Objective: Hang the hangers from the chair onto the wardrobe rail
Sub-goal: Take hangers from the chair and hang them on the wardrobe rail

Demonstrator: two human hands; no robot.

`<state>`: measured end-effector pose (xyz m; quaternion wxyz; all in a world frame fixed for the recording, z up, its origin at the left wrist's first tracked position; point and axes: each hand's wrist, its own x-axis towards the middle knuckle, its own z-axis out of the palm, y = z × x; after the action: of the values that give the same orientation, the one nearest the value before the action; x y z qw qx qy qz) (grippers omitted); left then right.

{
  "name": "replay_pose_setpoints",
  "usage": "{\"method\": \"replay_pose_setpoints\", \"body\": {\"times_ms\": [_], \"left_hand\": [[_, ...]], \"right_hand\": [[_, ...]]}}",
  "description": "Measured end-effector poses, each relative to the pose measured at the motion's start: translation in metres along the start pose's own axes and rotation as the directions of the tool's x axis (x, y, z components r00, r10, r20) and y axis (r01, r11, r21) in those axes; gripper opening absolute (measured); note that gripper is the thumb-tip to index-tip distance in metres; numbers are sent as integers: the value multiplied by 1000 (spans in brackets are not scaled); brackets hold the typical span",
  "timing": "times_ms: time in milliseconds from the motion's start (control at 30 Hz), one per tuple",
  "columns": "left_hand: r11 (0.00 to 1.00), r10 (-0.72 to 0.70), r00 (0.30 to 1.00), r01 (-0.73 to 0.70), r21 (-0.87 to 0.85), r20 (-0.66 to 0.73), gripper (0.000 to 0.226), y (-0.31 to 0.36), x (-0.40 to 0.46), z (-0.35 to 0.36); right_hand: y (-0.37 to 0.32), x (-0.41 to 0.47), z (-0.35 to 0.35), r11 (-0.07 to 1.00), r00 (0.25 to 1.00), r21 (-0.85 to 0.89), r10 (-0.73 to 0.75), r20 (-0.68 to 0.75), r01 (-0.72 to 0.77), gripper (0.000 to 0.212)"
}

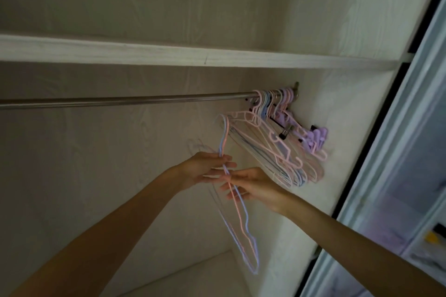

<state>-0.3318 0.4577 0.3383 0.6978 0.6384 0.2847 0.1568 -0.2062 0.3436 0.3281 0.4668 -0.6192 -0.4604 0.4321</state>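
At the centre of the frame we hold a few thin pink and blue hangers [237, 202] between both hands. Our left hand [205, 168] pinches the wires near their hooks; our right hand [251, 187] curls its fingers around them just below. The rail [120, 101] crosses the left half, with more hangers [284, 142] bunched at its right end.

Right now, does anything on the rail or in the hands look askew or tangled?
Yes. The hung hangers are crammed at the right end of the rail, splayed at differing angles. The held hangers, gripped by the left hand and right hand, hang below the rail, unhooked.
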Motion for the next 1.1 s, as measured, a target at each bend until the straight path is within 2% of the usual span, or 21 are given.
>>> {"method": "replay_pose_setpoints", "body": {"times_ms": [67,167,267,333,367,467,533,567,633,700,800,933,1100], "left_hand": [[1000,-11,1000,11,22,1,28,1,-1,0],[1000,6,997,-4,28,-78,17,-2,2,7],[997,1,997,5,78,-82,17,-2,3,8],[991,-38,998,43,126,-40,25,0,0,6],[989,-58,998,62,132,-34,27,-1,-1,6],[997,-63,996,67,45,-67,32,-9,-2,5],[998,-64,994,65,2,-91,32,-15,-1,5],[997,-68,993,70,17,-97,32,-18,-1,5],[994,-75,993,82,71,-96,31,-20,-1,5],[989,-96,992,104,104,-80,30,-22,-2,2],[985,-138,986,146,91,-93,22,-25,-2,-3],[993,-114,977,116,2,-180,27,-31,1,-2],[998,-49,955,38,-42,-294,29,-39,-5,-12]], "right_hand": [[4,-5,-3,1000,1000,29,4,22,-4,29],[8,-5,-3,990,999,140,16,-48,-9,28],[7,-4,-10,931,990,338,133,46,-141,22],[5,-7,-15,922,973,311,212,95,-232,18],[6,-9,-15,939,975,262,211,73,-223,16],[14,-8,-8,997,992,65,59,-113,-51,11],[21,-3,-5,994,984,101,63,-168,-47,8],[24,-1,-4,971,983,209,142,-120,-115,9],[26,0,-5,859,952,416,295,77,-299,15],[32,1,-7,816,928,444,336,158,-371,13],[42,3,0,844,945,436,324,54,-314,14],[45,16,17,816,961,558,252,-115,-148,25],[44,20,10,904,945,412,228,-233,-117,20]]}}
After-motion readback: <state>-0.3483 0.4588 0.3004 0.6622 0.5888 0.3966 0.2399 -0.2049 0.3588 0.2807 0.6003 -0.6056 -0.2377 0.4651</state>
